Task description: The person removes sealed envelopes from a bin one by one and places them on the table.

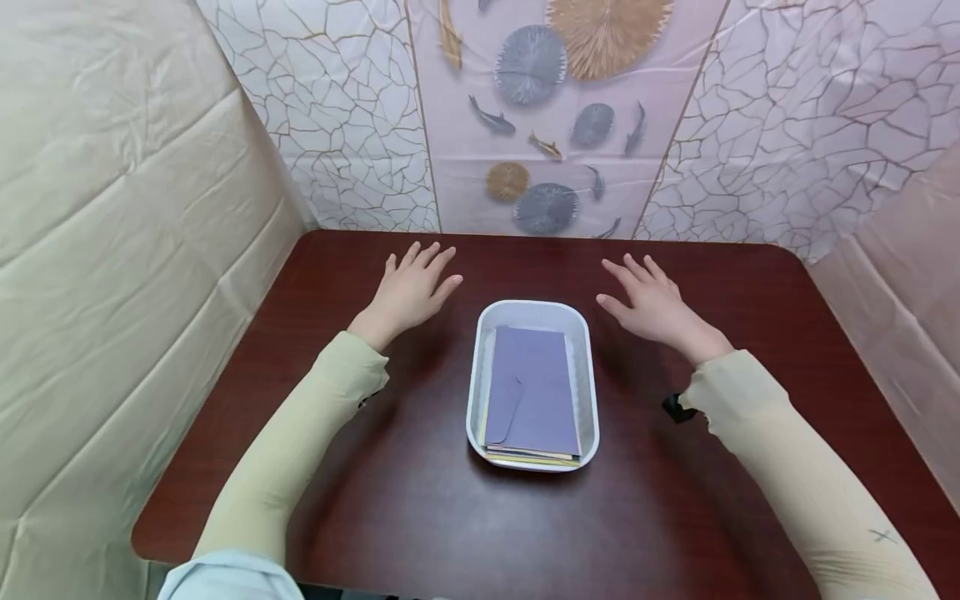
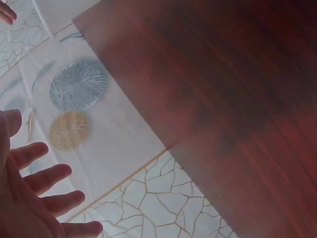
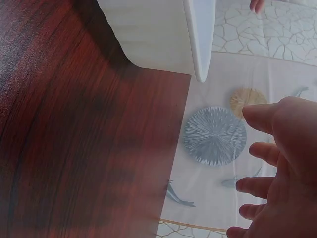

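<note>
We log 2 bare hands, nothing in either grip. Left hand (image 1: 408,290) is spread, fingers nearly straight and apart; left wrist view shows the palm side with no thing in it. Right hand (image 1: 649,307) is the same: fingers parted, holding nothing. Both look raised over the dark red table (image 1: 420,517), 1 on each side of the white tray (image 1: 534,312), near but not touching. Inside the tray lies a stack: purple envelope (image 1: 532,387) on top, flap side up, other papers (image 1: 525,457) peeking out at the near end; we can't count layers

Step in hand, our read: hands-off pose around the tray, no contact; can't tell if it's a start or a finish. Next move, if it goes for the envelope, calls for 1 hand coming inward and down, fingertips under an edge, thumb pinching from above. Side gaps look narrow, so we'd favour the far end. Risk: 2 layers lifting together
</note>
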### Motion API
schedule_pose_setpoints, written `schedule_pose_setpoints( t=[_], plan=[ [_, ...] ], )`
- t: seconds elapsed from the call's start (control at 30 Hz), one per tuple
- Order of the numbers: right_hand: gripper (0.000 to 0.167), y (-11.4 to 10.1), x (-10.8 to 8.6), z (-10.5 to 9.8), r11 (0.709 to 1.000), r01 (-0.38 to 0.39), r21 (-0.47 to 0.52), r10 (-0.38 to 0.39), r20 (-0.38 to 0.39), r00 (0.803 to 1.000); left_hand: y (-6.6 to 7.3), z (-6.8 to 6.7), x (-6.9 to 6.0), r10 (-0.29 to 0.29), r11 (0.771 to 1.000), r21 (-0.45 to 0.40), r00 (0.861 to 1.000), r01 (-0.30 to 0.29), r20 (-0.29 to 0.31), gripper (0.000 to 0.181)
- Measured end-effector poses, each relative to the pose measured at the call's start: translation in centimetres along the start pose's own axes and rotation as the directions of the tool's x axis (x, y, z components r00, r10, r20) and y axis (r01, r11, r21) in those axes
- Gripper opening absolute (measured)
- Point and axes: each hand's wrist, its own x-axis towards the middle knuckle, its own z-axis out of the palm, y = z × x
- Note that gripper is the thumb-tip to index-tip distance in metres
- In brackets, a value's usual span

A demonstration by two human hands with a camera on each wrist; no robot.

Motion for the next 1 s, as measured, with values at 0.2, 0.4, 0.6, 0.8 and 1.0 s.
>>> schedule_pose_setpoints(
  t=[0.2, 0.4, 0.6, 0.8, 1.0],
  plan=[
    [0.069, 0.1, 0.1, -0.3, 1.0, 0.001, 0.004, -0.001, -0.01, 1.0, 0.4, 0.7, 0.7, 0.025, 1.0, 0.008, 1.0, -0.025, -0.019, 0.06],
    [0.066, 0.2, -0.5, 0.5, 1.0, 0.007, -0.007, -0.007, 0.015, 1.0, 1.4, 1.9, 0.7, 0.094, 0.996, 0.009, 0.996, -0.094, 0.002, 0.059],
    [0.062, 0.0, -1.9, 2.4, 0.999, 0.032, -0.015, -0.032, 0.03, 0.999, 2.4, 3.5, 0.3, 0.172, 0.985, 0.0, 0.985, -0.172, 0.03, 0.057],
    [0.056, -1.2, -4.4, 3.9, 0.997, 0.076, 0.03, -0.077, 0.013, 0.997, 3.5, 4.1, 0.6, 0.242, 0.97, -0.017, 0.969, -0.242, 0.052, 0.055],
    [0.048, -2.5, -7.8, 5.0, 0.995, 0.074, 0.074, -0.072, -0.035, 0.997, 4.6, 4.0, 2.3, 0.319, 0.947, 0.006, 0.946, -0.32, 0.061, 0.053]
  ],
)
